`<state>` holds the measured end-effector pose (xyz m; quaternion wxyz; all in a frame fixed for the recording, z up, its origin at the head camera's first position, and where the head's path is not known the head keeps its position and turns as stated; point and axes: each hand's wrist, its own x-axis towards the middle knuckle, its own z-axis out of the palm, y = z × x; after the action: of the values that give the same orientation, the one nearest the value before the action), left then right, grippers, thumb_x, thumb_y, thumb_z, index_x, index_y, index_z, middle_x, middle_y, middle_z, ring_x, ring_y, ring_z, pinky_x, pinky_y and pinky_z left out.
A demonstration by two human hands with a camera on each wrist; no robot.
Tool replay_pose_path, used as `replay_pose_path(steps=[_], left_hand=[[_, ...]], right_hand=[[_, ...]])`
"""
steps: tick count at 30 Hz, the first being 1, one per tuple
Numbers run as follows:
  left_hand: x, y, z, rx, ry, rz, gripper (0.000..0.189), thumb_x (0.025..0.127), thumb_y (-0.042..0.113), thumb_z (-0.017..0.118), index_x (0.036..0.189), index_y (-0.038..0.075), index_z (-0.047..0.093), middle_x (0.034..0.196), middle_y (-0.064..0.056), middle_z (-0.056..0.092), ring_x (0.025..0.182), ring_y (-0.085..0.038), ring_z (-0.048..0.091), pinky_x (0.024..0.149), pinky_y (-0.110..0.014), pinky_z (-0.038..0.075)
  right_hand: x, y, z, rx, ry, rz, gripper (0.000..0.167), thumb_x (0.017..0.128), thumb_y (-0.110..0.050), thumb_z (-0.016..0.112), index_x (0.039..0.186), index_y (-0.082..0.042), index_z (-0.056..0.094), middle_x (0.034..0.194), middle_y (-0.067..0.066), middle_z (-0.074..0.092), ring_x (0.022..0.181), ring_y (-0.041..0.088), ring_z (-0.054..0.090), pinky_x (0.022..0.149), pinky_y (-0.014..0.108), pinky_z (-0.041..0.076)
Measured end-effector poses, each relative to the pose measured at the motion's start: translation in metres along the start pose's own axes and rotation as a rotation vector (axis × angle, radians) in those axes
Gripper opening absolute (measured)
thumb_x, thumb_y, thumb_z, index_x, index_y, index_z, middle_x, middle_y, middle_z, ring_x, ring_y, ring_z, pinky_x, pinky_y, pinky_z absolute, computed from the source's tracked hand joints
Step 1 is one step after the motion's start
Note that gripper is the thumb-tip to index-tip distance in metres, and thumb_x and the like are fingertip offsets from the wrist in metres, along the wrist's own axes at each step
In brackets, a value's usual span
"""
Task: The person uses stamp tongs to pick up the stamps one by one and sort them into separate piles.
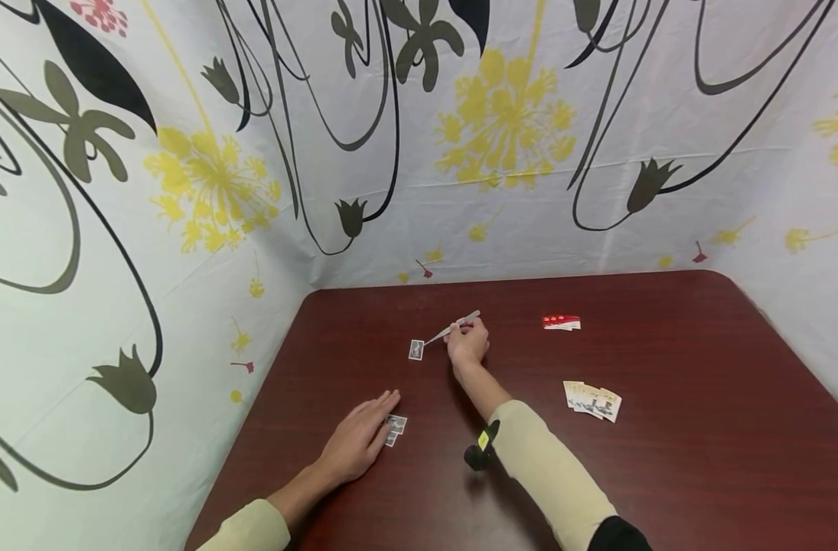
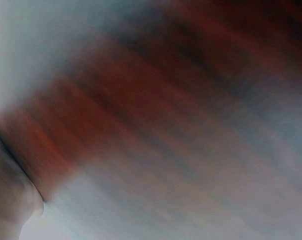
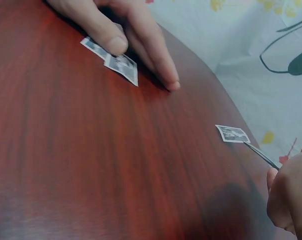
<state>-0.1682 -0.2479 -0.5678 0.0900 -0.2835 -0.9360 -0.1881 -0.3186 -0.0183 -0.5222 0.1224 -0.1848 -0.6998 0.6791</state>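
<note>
My right hand (image 1: 468, 341) pinches a pair of metal tweezers (image 1: 453, 327) over the far part of the table. Their tips meet the edge of a small black-and-white postage stamp (image 1: 415, 350); in the right wrist view this stamp (image 3: 233, 134) appears at the tweezers' end. My left hand (image 1: 358, 438) lies palm down on the table, fingers extended. Its thumb presses on overlapping grey stamps (image 1: 396, 425), whose perforated edges show in the right wrist view. The hand partly covers them. Only a sliver of the left hand (image 2: 13, 195) shows in the blurred left wrist view.
A fanned group of cream-coloured stamps (image 1: 593, 401) lies to the right of my right forearm. Farther back is a small red and white stack of paper pieces (image 1: 562, 322). The dark red wooden table (image 1: 701, 459) meets a flower-patterned cloth (image 1: 405, 191) behind it.
</note>
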Motion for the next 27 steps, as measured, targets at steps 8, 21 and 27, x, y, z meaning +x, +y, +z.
replay_pose_path(steps=[8, 21, 27], left_hand=[[0.004, 0.0, 0.0, -0.007, -0.002, 0.003, 0.054, 0.109, 0.018, 0.06, 0.16, 0.007, 0.048, 0.162, -0.005, 0.049, 0.152, -0.018, 0.042, 0.123, -0.044, 0.037], [0.0, 0.0, 0.002, -0.018, 0.039, 0.018, 0.054, 0.106, 0.015, 0.063, 0.158, 0.005, 0.051, 0.16, -0.007, 0.053, 0.149, -0.023, 0.047, 0.12, -0.048, 0.041], [-0.001, -0.001, 0.005, 0.011, 0.058, 0.037, 0.053, 0.106, 0.015, 0.063, 0.157, 0.004, 0.052, 0.158, -0.009, 0.054, 0.147, -0.026, 0.05, 0.118, -0.049, 0.043]], right_hand=[[0.023, -0.013, 0.012, -0.022, 0.005, 0.025, 0.007, 0.1, -0.002, 0.068, 0.107, -0.002, 0.067, 0.077, 0.007, 0.074, 0.069, 0.015, 0.072, 0.117, 0.038, 0.037], [0.027, -0.017, 0.034, -0.064, 0.037, 0.033, 0.007, 0.099, 0.0, 0.067, 0.105, -0.001, 0.069, 0.087, 0.016, 0.076, 0.111, 0.037, 0.064, 0.107, 0.041, 0.046], [0.027, -0.012, 0.039, -0.078, 0.059, 0.012, 0.004, 0.098, -0.001, 0.068, 0.102, -0.001, 0.067, 0.09, 0.019, 0.076, 0.108, 0.04, 0.064, 0.11, 0.043, 0.043]])
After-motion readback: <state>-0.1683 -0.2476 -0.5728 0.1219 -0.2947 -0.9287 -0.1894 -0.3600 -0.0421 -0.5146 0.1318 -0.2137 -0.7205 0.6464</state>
